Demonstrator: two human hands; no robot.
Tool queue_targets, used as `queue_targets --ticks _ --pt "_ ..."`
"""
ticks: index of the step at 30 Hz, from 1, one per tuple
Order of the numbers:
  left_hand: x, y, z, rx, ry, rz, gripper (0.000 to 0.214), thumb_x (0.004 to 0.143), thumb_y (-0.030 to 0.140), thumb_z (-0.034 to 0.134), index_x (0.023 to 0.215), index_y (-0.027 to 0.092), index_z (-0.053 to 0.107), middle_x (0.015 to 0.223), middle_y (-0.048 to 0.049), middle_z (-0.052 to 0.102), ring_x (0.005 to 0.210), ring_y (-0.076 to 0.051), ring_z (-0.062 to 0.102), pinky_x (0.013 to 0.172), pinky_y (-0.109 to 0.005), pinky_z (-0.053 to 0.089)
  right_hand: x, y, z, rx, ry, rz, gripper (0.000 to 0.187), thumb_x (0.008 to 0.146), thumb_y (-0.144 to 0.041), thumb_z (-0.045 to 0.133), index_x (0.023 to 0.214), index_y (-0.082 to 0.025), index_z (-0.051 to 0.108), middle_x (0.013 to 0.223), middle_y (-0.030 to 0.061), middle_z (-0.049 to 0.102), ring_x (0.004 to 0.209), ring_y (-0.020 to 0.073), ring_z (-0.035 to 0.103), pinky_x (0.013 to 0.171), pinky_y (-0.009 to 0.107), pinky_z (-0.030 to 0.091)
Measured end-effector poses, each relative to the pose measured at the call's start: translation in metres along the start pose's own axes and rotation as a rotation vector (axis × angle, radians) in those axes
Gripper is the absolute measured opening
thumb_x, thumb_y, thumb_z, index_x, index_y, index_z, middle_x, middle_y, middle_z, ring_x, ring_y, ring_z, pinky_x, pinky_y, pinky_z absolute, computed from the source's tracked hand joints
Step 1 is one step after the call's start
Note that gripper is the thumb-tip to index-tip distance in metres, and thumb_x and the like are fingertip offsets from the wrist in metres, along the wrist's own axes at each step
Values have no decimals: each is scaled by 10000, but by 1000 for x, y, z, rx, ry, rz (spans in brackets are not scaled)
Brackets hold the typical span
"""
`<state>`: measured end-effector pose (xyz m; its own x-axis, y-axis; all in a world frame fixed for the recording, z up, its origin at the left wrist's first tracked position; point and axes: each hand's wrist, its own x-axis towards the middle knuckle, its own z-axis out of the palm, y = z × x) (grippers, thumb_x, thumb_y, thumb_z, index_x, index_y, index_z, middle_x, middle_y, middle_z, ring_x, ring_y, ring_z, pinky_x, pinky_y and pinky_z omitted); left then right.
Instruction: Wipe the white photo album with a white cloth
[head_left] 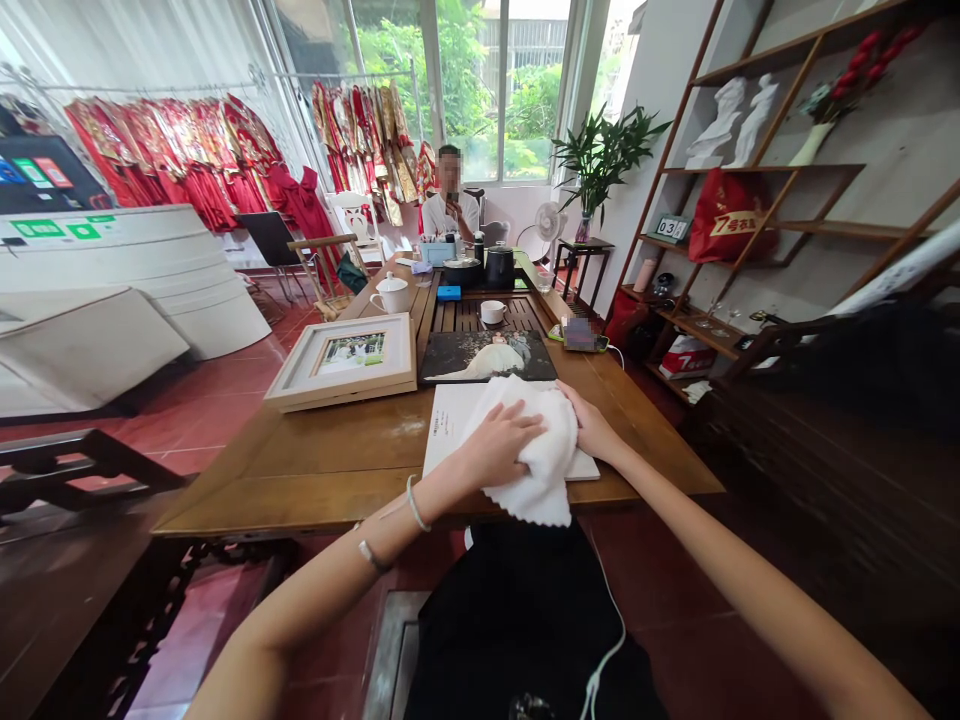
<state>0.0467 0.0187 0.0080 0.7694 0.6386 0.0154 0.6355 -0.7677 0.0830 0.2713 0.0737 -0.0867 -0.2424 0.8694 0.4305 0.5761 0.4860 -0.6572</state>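
Observation:
A white cloth point(546, 475) with a scalloped edge lies bunched over a white flat book or board point(448, 408) with small dark print, at the near side of the wooden table. My left hand point(504, 440) rests flat on top of the cloth, its fingers stretched out. On the right, my right hand point(589, 425) grips the edge of the cloth; some of its fingers are hidden. Just beyond the book lies a dark picture panel point(487, 357) showing a figure in a pale gown. To its left a light wooden photo frame point(349, 362) lies tilted.
On the wooden table point(360, 497) stand a lidded white mug point(391, 293), a white cup point(493, 312), a blue box point(448, 293), a black kettle point(499, 267) and a phone point(581, 336) with a cable. A person point(450, 205) sits at the far end. Shelves point(795, 165) rise at right.

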Motion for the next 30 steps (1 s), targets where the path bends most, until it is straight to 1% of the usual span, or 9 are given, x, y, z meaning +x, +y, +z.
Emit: queue_targets --ticks 4,6,9,12,15,18,21,24,30 --pt "-35 22 0 -62 -17 81 690 709 166 594 1378 221 433 1478 -25 379 1416 -299 190 1133 -492 218 1 -2 -1 5 -6 19 594 821 -278 508 1395 -233 360 1331 129 566 1248 261 519 1068 488 371" --pt "-48 28 2 -81 -21 68 721 688 120 582 1383 229 424 1482 -26 370 1423 -290 175 1140 -494 204 2 -4 -1 -10 -10 34 553 846 -283 475 1386 -224 368 1325 133 570 1246 255 522 1072 491 367" --pt "-62 31 3 -95 -22 -24 757 666 56 548 1387 250 417 1488 -10 360 1424 -277 180 1141 -500 206 2 -8 -2 -32 -15 44 550 842 -257 473 1380 -204 374 1325 142 567 1249 256 518 1072 491 368" --pt "-67 25 3 -75 1 -170 776 656 21 522 1388 255 419 1483 5 366 1414 -275 216 1133 -498 234 2 -9 -2 -47 -11 42 548 837 -237 470 1376 -194 376 1320 141 569 1251 252 515 1081 491 359" --pt "-66 12 4 -27 34 -345 746 670 29 529 1380 238 438 1468 -15 391 1396 -296 257 1118 -513 260 2 -8 -2 -58 -1 22 547 841 -230 469 1378 -217 368 1313 125 577 1248 239 517 1093 492 344" --pt "-59 -7 6 29 56 -442 732 695 52 548 1394 227 416 1476 -35 377 1394 -307 259 1106 -535 269 2 -7 -1 -57 6 20 550 845 -230 473 1383 -235 359 1310 112 579 1245 230 519 1094 486 344" --pt "-49 -26 8 80 62 -448 742 712 63 563 1410 238 381 1500 -48 334 1399 -309 247 1098 -540 273 2 -7 -1 -64 -2 27 548 846 -236 467 1383 -218 358 1320 124 570 1247 236 516 1093 488 343" --pt "-36 -42 9 111 73 -443 721 737 92 572 1410 253 372 1508 -55 320 1393 -308 262 1090 -529 284 2 -6 -1 -65 -2 19 544 849 -243 461 1382 -224 358 1316 119 572 1245 237 517 1094 487 341" --pt "-11 -60 13 138 108 -472 681 767 153 576 1408 253 367 1509 -53 319 1390 -304 263 1094 -524 275 2 -7 0 -65 -8 14 534 847 -240 452 1374 -223 365 1313 119 570 1246 240 516 1099 490 332"
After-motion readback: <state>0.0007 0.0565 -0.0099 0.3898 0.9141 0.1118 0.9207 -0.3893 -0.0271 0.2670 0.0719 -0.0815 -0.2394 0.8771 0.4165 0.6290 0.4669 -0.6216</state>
